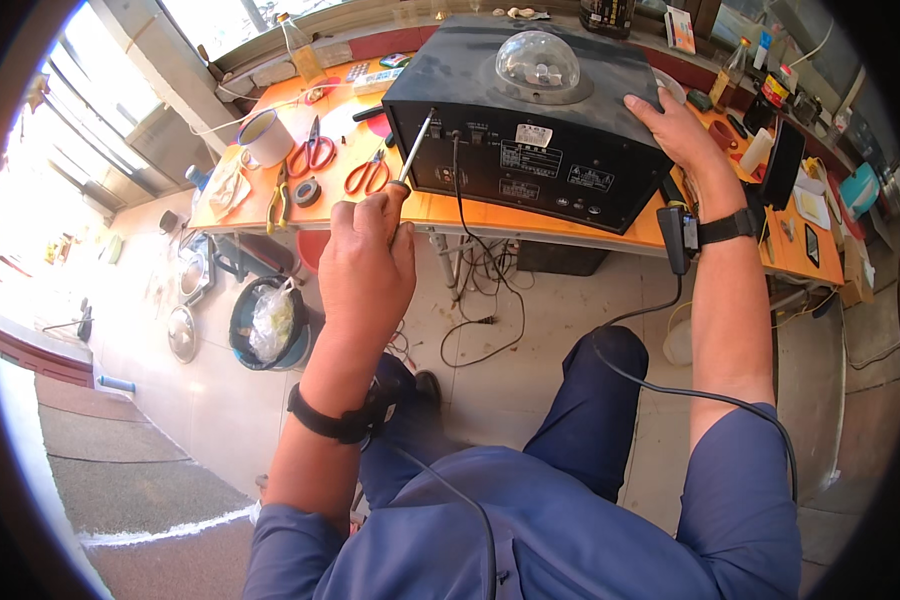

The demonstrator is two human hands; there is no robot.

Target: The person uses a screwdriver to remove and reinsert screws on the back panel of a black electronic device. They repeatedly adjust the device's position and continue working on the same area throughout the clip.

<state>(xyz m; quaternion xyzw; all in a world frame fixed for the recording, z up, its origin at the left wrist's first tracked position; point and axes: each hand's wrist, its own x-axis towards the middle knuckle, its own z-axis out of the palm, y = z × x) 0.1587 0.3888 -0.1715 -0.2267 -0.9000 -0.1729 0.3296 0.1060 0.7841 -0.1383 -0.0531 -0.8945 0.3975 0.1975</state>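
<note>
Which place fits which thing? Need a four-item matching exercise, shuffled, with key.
Things:
1. Screwdriver
2. Clear dome
3. Yellow-handled pliers
4. Bucket

Places:
A. On the floor, with a plastic bag in it
B. On top of the black box that the right hand touches
C. In the left hand
D. Lying on the orange tabletop

Pairs: 1-C, 2-B, 3-D, 4-A

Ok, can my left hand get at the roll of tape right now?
Probably, yes: the roll of tape lies uncovered on the table, beyond your left hand. That hand holds a screwdriver, though, so it might need to put that down first.
</note>
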